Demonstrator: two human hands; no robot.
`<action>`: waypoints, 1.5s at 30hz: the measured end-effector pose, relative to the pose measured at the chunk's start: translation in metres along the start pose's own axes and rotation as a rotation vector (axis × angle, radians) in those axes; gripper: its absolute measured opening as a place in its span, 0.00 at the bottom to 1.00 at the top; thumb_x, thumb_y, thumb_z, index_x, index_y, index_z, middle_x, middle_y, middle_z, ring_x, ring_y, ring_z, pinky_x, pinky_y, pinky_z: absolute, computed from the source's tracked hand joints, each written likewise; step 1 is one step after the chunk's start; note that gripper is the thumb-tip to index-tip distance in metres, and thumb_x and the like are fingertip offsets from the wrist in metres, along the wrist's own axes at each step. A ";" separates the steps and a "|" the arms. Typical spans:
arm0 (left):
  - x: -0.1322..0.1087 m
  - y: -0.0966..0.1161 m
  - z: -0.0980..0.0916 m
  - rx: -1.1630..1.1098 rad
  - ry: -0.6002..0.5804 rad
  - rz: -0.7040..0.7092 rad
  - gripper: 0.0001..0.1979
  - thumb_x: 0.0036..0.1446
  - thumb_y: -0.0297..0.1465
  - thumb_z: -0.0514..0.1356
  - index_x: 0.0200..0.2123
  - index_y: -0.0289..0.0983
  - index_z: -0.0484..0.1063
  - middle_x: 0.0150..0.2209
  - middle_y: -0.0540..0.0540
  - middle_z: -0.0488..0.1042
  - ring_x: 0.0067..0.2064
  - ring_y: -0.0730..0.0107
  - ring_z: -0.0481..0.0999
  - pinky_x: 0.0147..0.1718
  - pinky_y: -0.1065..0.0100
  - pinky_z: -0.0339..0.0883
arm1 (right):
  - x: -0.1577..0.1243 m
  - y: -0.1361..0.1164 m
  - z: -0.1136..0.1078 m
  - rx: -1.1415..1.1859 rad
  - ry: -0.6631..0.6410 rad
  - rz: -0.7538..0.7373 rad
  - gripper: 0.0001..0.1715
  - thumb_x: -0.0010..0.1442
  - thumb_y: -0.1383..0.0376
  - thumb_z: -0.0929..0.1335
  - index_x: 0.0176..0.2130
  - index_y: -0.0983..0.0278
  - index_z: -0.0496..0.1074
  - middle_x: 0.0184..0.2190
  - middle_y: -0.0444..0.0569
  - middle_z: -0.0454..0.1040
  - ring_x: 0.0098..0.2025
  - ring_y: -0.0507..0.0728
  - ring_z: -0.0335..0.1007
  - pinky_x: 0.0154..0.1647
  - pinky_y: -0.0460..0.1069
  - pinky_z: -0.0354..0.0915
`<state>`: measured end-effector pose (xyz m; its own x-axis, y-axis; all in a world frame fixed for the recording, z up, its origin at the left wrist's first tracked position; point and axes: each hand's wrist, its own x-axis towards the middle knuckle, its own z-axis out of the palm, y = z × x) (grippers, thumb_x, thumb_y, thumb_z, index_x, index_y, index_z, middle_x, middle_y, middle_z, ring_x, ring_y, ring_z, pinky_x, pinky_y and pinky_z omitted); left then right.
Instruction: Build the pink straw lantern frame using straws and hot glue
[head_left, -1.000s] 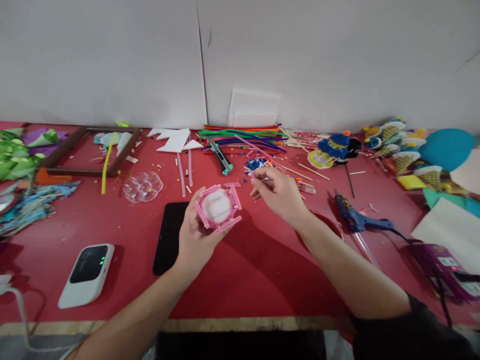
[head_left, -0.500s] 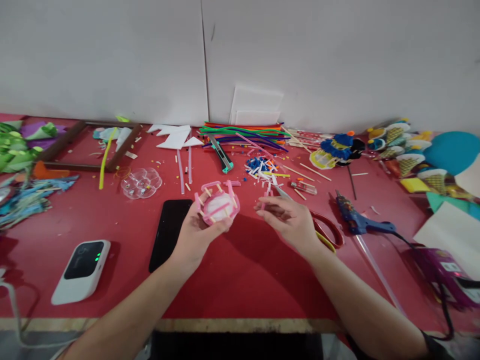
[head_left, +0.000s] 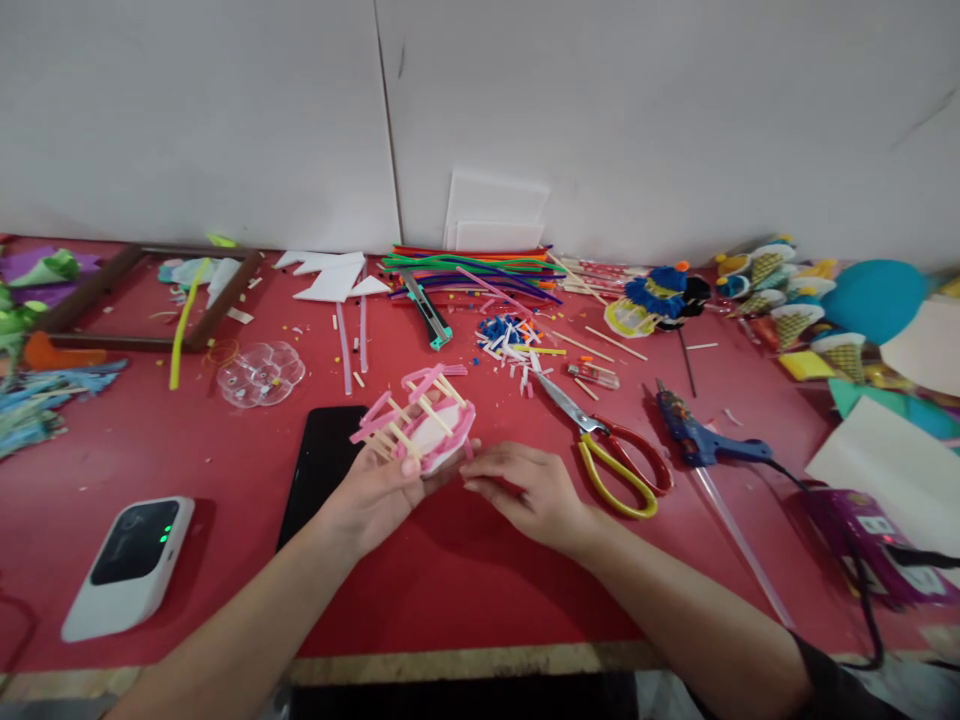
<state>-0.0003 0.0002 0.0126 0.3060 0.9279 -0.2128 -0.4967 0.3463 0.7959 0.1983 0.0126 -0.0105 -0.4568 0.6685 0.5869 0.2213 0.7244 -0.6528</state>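
Observation:
My left hand [head_left: 375,500] holds a small basket-like craft [head_left: 442,425], made of pale wooden sticks and pink fuzzy strips around a white base. It is tilted so its sticks point up and left. Close to the base's right edge, my right hand [head_left: 529,490] has its fingers pinched on a short pink fuzzy strip [head_left: 469,449], which seems to touch the base. Its fingertips partly hide the strip. More pink strips [head_left: 454,370] lie on the table just behind the craft.
Scissors [head_left: 600,440] and a blue glue gun [head_left: 697,430] lie to the right. A black phone [head_left: 315,470] and a white device [head_left: 131,565] are at the left. Behind are a utility knife [head_left: 426,310], pipe cleaners [head_left: 465,265] and cut bits [head_left: 510,340].
My right hand has moved left with the pink strip, up to the craft's base. The craft has turned in my left hand, showing its sticks from the side. The scissors are now uncovered.

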 end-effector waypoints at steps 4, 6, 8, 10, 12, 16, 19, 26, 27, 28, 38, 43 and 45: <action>-0.001 0.000 0.003 0.031 -0.007 0.015 0.37 0.40 0.43 0.76 0.55 0.47 0.72 0.46 0.43 0.82 0.51 0.46 0.81 0.52 0.47 0.74 | 0.001 0.002 0.002 0.034 0.031 -0.055 0.09 0.66 0.68 0.69 0.45 0.57 0.76 0.35 0.45 0.83 0.36 0.52 0.80 0.39 0.45 0.76; -0.001 0.000 0.003 0.022 -0.015 0.010 0.37 0.40 0.43 0.76 0.56 0.47 0.73 0.45 0.43 0.83 0.48 0.50 0.82 0.50 0.50 0.75 | 0.000 0.004 0.002 0.037 0.061 -0.088 0.08 0.66 0.68 0.69 0.44 0.58 0.77 0.34 0.46 0.81 0.35 0.51 0.79 0.39 0.44 0.76; -0.002 0.000 0.002 0.001 -0.017 -0.002 0.37 0.40 0.42 0.76 0.55 0.48 0.73 0.43 0.45 0.83 0.45 0.53 0.83 0.48 0.53 0.77 | -0.001 0.005 0.002 0.003 0.098 -0.087 0.07 0.65 0.67 0.70 0.43 0.58 0.78 0.33 0.46 0.78 0.34 0.51 0.77 0.36 0.45 0.75; -0.003 0.000 0.002 -0.010 -0.012 -0.009 0.36 0.40 0.41 0.76 0.55 0.48 0.73 0.42 0.46 0.83 0.43 0.55 0.83 0.47 0.54 0.77 | -0.003 0.006 0.003 -0.047 0.140 -0.058 0.07 0.63 0.66 0.71 0.42 0.56 0.80 0.32 0.46 0.73 0.34 0.52 0.74 0.34 0.46 0.75; -0.004 0.000 0.003 -0.007 -0.002 -0.012 0.34 0.41 0.41 0.76 0.54 0.48 0.73 0.41 0.46 0.83 0.43 0.54 0.83 0.48 0.53 0.77 | -0.005 0.008 0.004 -0.074 0.182 -0.032 0.08 0.61 0.66 0.73 0.41 0.55 0.80 0.35 0.47 0.70 0.36 0.53 0.73 0.36 0.49 0.76; -0.005 0.001 0.005 0.004 -0.009 -0.015 0.28 0.41 0.43 0.75 0.48 0.46 0.77 0.42 0.45 0.83 0.45 0.53 0.83 0.50 0.52 0.76 | -0.007 0.011 0.006 -0.039 0.193 -0.054 0.09 0.61 0.67 0.72 0.42 0.55 0.80 0.48 0.51 0.69 0.47 0.56 0.74 0.46 0.53 0.77; -0.003 0.001 0.003 0.040 -0.008 -0.003 0.26 0.43 0.44 0.74 0.46 0.46 0.77 0.45 0.44 0.83 0.45 0.52 0.83 0.50 0.49 0.76 | -0.007 0.013 0.006 -0.042 0.146 -0.052 0.12 0.63 0.67 0.71 0.45 0.53 0.78 0.51 0.51 0.71 0.51 0.57 0.75 0.48 0.53 0.77; 0.004 -0.001 -0.004 0.065 0.112 0.018 0.23 0.43 0.37 0.75 0.44 0.44 0.77 0.45 0.45 0.83 0.47 0.56 0.83 0.51 0.56 0.77 | -0.005 0.011 -0.002 -0.091 0.204 0.026 0.24 0.59 0.63 0.74 0.54 0.56 0.71 0.49 0.54 0.77 0.52 0.60 0.76 0.52 0.55 0.75; 0.005 -0.002 -0.004 0.069 0.128 0.022 0.21 0.43 0.36 0.75 0.42 0.43 0.77 0.44 0.46 0.83 0.48 0.57 0.83 0.52 0.58 0.76 | -0.005 0.010 -0.003 -0.086 0.211 0.049 0.25 0.59 0.63 0.74 0.55 0.56 0.70 0.49 0.54 0.76 0.52 0.60 0.76 0.51 0.55 0.76; 0.005 -0.002 -0.004 0.072 0.137 0.025 0.19 0.43 0.35 0.75 0.39 0.42 0.78 0.44 0.46 0.83 0.49 0.58 0.82 0.52 0.59 0.76 | -0.005 0.010 -0.004 -0.079 0.216 0.070 0.25 0.59 0.62 0.74 0.55 0.56 0.70 0.49 0.54 0.76 0.51 0.60 0.76 0.49 0.55 0.77; 0.004 -0.006 -0.003 0.250 0.241 0.130 0.39 0.37 0.30 0.77 0.55 0.43 0.72 0.52 0.42 0.79 0.50 0.56 0.81 0.49 0.59 0.77 | -0.004 0.005 -0.003 -0.121 0.210 0.054 0.22 0.60 0.61 0.74 0.53 0.56 0.70 0.45 0.53 0.78 0.50 0.61 0.77 0.50 0.58 0.76; 0.003 -0.004 0.004 0.560 0.269 0.305 0.36 0.38 0.30 0.77 0.52 0.41 0.71 0.54 0.41 0.78 0.55 0.52 0.78 0.53 0.55 0.75 | -0.006 0.010 -0.008 -0.050 0.254 0.109 0.26 0.58 0.63 0.75 0.54 0.54 0.69 0.47 0.53 0.76 0.52 0.62 0.75 0.50 0.60 0.76; 0.001 -0.005 0.004 0.634 0.250 0.336 0.36 0.39 0.30 0.76 0.53 0.41 0.70 0.57 0.40 0.76 0.58 0.52 0.76 0.56 0.53 0.72 | -0.007 0.011 -0.013 -0.014 0.260 0.096 0.28 0.57 0.63 0.76 0.55 0.53 0.68 0.49 0.52 0.76 0.53 0.63 0.74 0.51 0.62 0.75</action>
<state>0.0059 -0.0008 0.0101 -0.0101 0.9993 0.0366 0.0543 -0.0360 0.9979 0.2151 0.0184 -0.0156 -0.1971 0.7538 0.6268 0.2661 0.6565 -0.7058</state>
